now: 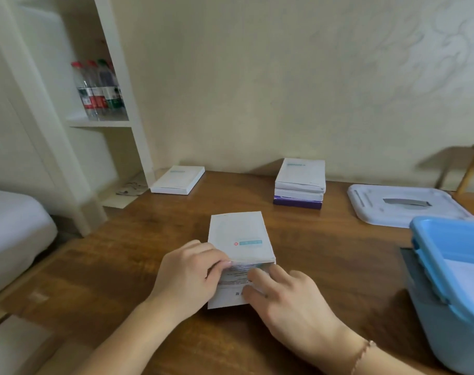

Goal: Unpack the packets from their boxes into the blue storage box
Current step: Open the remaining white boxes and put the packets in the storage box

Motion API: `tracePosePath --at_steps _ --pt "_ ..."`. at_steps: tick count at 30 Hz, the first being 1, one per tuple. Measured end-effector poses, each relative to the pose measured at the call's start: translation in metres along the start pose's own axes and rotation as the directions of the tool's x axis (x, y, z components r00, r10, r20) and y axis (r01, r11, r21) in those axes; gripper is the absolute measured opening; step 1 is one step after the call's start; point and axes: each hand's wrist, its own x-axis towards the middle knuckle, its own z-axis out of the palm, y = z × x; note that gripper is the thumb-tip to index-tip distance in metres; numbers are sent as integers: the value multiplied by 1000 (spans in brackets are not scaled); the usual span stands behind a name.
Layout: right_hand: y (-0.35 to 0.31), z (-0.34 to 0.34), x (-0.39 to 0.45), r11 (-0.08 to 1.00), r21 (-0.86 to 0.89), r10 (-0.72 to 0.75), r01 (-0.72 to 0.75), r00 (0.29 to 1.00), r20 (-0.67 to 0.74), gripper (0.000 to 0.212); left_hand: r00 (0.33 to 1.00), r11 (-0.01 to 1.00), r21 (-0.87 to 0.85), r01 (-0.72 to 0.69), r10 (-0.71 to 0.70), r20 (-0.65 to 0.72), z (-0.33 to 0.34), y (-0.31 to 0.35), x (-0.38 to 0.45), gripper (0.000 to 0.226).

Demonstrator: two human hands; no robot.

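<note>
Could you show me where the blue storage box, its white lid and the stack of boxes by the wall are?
blue storage box (430,262): head view, on its left rim.
white lid (371,204): head view, on its flat top.
stack of boxes (302,173): head view, on the top box's face.

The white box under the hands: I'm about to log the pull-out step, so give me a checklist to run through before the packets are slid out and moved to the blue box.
1. Box end open: ok. The white box has its near flap open, packets showing.
2. Left hand steadies the box: ok, fingers at the opening.
3. Right hand has the packets: cannot tell, fingers lie on them, a firm hold is not visible.
4. Blue storage box open: ok, its white lid lies apart on the table.
5. Path to it clear: ok, bare table between.
6. Room inside: cannot tell.
</note>
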Motion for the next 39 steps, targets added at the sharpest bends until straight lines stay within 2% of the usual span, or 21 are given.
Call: tracePosePath --at_steps 7,10,11,14,16,19,21,22,23,24,25,26,27,28,29,30,31,33,34,36,39 --pt "0 8 -8 998 10 59 -59 994 -87 14 998 999 29 -16 14 54 5 0 2 11" --pt "-1 1 -14 983 136 136 -123 986 -92 11 997 997 72 10 -15 75 5 0 6 11" --pt "-2 -3 -14 957 227 207 -180 974 -97 10 996 996 74 42 -48 81 5 -1 7 13" --pt "2 -16 -13 781 500 441 -375 897 -17 10 983 989 51 142 -147 107 7 -4 7 23" --pt "6 -28 -14 706 580 495 -407 869 7 12 974 983 31 180 -182 137 6 -4 7 26" --pt "10 -58 -12 667 630 558 -397 827 -71 18 946 963 10 268 -265 186 3 3 8 24" --pt "17 -75 -12 625 647 621 -437 780 -74 13 938 957 -47 288 -272 215 0 9 5 32" --pt "21 -82 -13 611 650 651 -453 754 -87 10 944 951 -149 271 -233 232 -2 12 3 40" --pt "27 -87 -13 597 655 680 -463 726 -107 10 951 908 -322 268 -195 241 -6 18 0 45" --pt "32 -93 -13 574 673 709 -466 694 -125 12 944 765 -564 311 -182 274 -12 27 -2 44" --pt "37 -98 -14 550 693 737 -466 661 -140 13 932 481 -798 362 -186 311 -16 37 -5 37" --pt "42 -102 -14 526 710 762 -468 631 -149 15 906 113 -916 386 -235 353 -17 46 -5 35" --pt "47 -106 -14 501 727 784 -469 602 -152 16 869 -262 -894 363 -251 426 -19 55 -5 38" --pt "51 -110 -14 471 748 805 -468 575 -148 17 839 -509 -796 327 -231 493 -21 63 -3 46" --pt "55 -113 -15 441 771 823 -459 550 -143 17 840 -579 -751 319 -193 506 -23 68 -1 57" --pt "58 -116 -16 411 795 837 -446 531 -134 16 860 -534 -772 344 -151 487 -24 75 4 67" --pt "61 -117 -18 378 820 848 -430 517 -119 15 877 -440 -821 365 -133 461 -25 80 9 73" --pt "64 -118 -23 303 864 863 -403 500 -70 12 895 -223 -903 367 -180 408 -28 90 19 60" --pt "64 -118 -26 266 882 867 -389 496 -42 11 896 -156 -920 359 -220 387 -28 94 23 48" --pt "65 -119 -33 173 927 876 -333 481 9 12 887 -145 -925 350 -267 377 -29 100 30 33" --pt "65 -123 -45 73 954 876 -292 476 79 15 889 -162 -931 328 -280 362 -34 112 39 31"
